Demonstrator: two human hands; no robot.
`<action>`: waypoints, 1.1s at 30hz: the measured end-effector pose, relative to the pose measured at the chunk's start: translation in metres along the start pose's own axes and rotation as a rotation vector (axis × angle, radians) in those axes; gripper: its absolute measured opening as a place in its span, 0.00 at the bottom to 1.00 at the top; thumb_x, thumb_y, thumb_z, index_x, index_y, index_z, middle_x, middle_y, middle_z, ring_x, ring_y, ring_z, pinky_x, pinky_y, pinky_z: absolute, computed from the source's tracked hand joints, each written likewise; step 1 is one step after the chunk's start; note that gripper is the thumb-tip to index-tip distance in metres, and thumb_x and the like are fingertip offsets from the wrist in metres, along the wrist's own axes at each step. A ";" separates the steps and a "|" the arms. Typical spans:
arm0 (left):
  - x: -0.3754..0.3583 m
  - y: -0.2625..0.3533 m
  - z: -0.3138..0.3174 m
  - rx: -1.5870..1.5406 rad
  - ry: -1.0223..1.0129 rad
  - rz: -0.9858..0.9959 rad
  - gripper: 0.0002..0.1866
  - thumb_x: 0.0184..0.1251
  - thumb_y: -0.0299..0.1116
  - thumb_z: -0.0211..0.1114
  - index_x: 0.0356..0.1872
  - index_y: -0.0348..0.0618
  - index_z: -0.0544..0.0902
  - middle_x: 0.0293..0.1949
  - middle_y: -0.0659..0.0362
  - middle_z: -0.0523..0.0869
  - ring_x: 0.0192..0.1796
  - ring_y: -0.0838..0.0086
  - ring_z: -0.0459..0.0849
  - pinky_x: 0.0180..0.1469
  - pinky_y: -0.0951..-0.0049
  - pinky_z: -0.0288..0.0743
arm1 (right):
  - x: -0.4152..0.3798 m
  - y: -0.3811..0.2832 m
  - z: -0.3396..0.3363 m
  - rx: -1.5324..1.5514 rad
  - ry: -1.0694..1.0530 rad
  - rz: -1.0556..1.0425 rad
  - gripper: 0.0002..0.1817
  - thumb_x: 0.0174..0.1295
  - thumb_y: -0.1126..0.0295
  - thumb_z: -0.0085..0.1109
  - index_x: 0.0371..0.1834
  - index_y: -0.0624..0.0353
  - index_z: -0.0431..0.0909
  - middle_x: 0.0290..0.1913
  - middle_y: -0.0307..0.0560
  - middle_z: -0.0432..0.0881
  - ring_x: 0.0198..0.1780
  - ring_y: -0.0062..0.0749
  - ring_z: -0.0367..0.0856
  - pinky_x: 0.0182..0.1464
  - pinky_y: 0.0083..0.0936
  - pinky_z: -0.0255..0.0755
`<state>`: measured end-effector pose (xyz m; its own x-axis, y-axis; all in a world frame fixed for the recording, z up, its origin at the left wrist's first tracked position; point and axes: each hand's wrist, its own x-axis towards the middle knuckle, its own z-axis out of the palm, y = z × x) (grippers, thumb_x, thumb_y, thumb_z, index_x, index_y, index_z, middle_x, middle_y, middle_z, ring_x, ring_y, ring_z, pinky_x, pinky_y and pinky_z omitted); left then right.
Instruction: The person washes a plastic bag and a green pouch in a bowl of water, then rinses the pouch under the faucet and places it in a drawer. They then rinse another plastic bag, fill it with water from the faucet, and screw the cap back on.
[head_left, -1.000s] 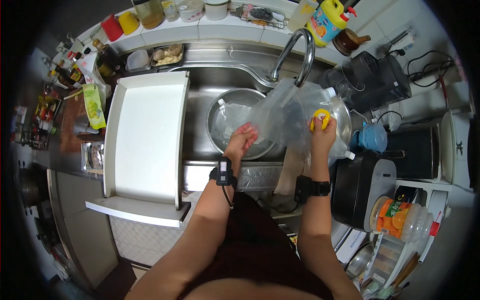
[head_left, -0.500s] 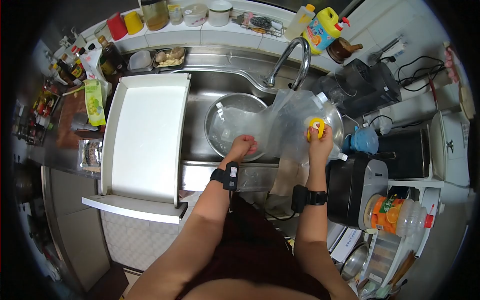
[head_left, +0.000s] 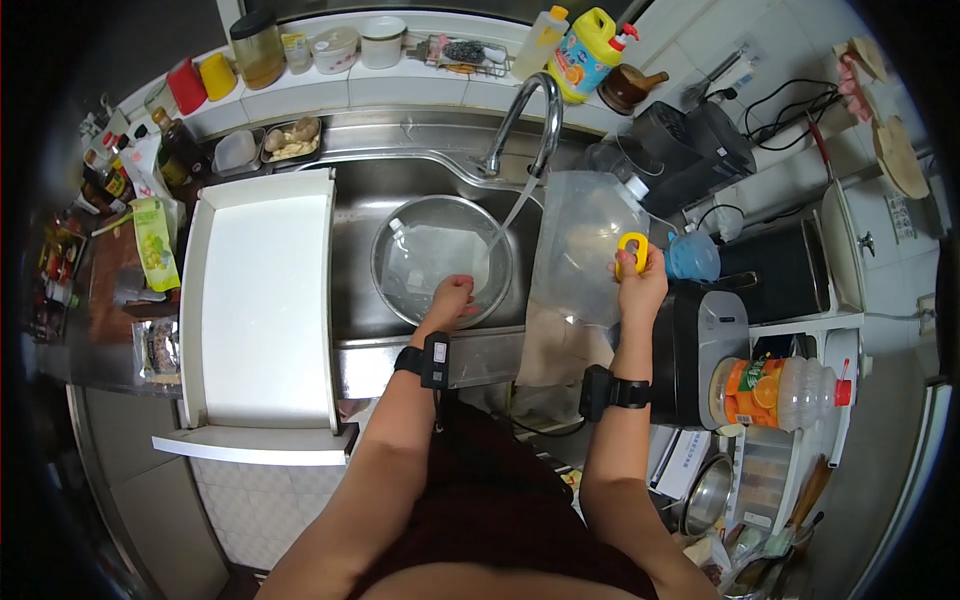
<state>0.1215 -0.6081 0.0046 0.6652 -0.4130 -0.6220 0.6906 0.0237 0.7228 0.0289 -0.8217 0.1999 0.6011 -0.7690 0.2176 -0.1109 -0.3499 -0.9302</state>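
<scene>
My right hand [head_left: 640, 285] grips the yellow ring handle [head_left: 633, 243] of a large clear plastic water bag [head_left: 588, 225] with a white cap. This bag hangs over the right side of the sink. In the sink sits a round metal basin [head_left: 378, 262]. A second clear bag [head_left: 425, 258] with a white cap lies inside it. My left hand [head_left: 452, 300] is over the basin's front part, at the lower edge of that second bag. Its fingers are curled together, and what is between them is hidden. Both wrists wear black straps with small devices.
The faucet [head_left: 545, 105] arches over the sink [head_left: 350, 215]. A white drawer-like tray [head_left: 262, 300] covers the left side. Bottles stand at the far left. A blue-topped container [head_left: 693, 255], black appliance [head_left: 715, 345] and orange-labelled jug [head_left: 778, 393] crowd the right.
The view has shifted, so the surroundings sit further left. The clear bag in my right hand has moved away from the basin to the right, uncovering the basin's right side.
</scene>
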 end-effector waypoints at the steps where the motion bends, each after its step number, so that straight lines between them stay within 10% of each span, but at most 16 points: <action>1: -0.001 0.001 -0.001 0.005 0.010 0.003 0.10 0.62 0.32 0.55 0.44 0.43 0.75 0.37 0.63 0.75 0.35 0.75 0.75 0.34 0.72 0.79 | 0.005 0.003 -0.006 0.041 0.013 0.044 0.13 0.56 0.75 0.59 0.44 0.64 0.72 0.31 0.43 0.79 0.25 0.24 0.79 0.26 0.17 0.72; 10: 0.011 -0.002 -0.022 0.022 0.118 0.037 0.11 0.61 0.32 0.55 0.44 0.43 0.75 0.34 0.63 0.75 0.34 0.77 0.74 0.32 0.75 0.76 | 0.069 0.075 -0.052 -0.049 0.188 0.224 0.24 0.53 0.73 0.63 0.53 0.65 0.67 0.37 0.47 0.78 0.32 0.31 0.80 0.29 0.24 0.76; 14: 0.071 -0.046 -0.051 0.260 0.341 0.182 0.16 0.57 0.33 0.58 0.46 0.40 0.75 0.36 0.58 0.78 0.39 0.72 0.78 0.39 0.71 0.75 | 0.069 0.070 -0.039 -0.891 0.336 -0.075 0.35 0.47 0.68 0.66 0.59 0.66 0.62 0.47 0.59 0.74 0.51 0.48 0.72 0.56 0.32 0.64; 17: 0.032 -0.012 -0.034 0.452 0.717 0.197 0.22 0.49 0.35 0.60 0.45 0.31 0.77 0.40 0.45 0.82 0.46 0.56 0.81 0.48 0.69 0.73 | 0.047 0.055 0.008 -0.627 0.172 -0.265 0.22 0.53 0.70 0.61 0.52 0.63 0.70 0.48 0.56 0.74 0.50 0.43 0.73 0.51 0.31 0.67; 20: 0.036 -0.011 -0.032 0.233 0.734 0.071 0.22 0.47 0.35 0.61 0.41 0.25 0.76 0.40 0.41 0.81 0.49 0.54 0.79 0.51 0.67 0.71 | 0.007 0.063 0.075 -0.265 -0.236 -0.211 0.14 0.59 0.68 0.56 0.47 0.59 0.76 0.39 0.46 0.81 0.37 0.29 0.79 0.39 0.22 0.71; 24: 0.068 -0.037 -0.054 0.128 0.819 -0.248 0.28 0.51 0.37 0.63 0.47 0.22 0.72 0.47 0.46 0.78 0.47 0.59 0.78 0.49 0.66 0.70 | -0.034 0.143 0.148 -0.165 -0.631 0.130 0.17 0.55 0.64 0.58 0.44 0.63 0.75 0.41 0.57 0.80 0.44 0.42 0.79 0.45 0.31 0.71; 30: 0.065 -0.032 -0.051 -0.372 0.696 -0.218 0.23 0.56 0.38 0.63 0.49 0.32 0.73 0.42 0.51 0.76 0.38 0.63 0.77 0.37 0.65 0.72 | -0.051 0.196 0.188 -0.489 -0.604 0.420 0.33 0.54 0.60 0.59 0.56 0.74 0.61 0.52 0.71 0.70 0.57 0.57 0.68 0.58 0.40 0.62; 33: 0.064 -0.032 -0.049 -0.581 0.512 -0.201 0.22 0.58 0.43 0.64 0.48 0.37 0.73 0.40 0.52 0.76 0.37 0.65 0.77 0.37 0.67 0.74 | -0.048 0.211 0.198 -0.258 -0.626 0.605 0.29 0.55 0.68 0.58 0.60 0.64 0.61 0.41 0.53 0.77 0.41 0.37 0.77 0.41 0.27 0.71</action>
<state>0.1561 -0.5904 -0.0734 0.4625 0.0058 -0.8866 0.7547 0.5222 0.3972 0.1335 -0.7531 -0.0655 0.6948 -0.4552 -0.5568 -0.6756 -0.1478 -0.7223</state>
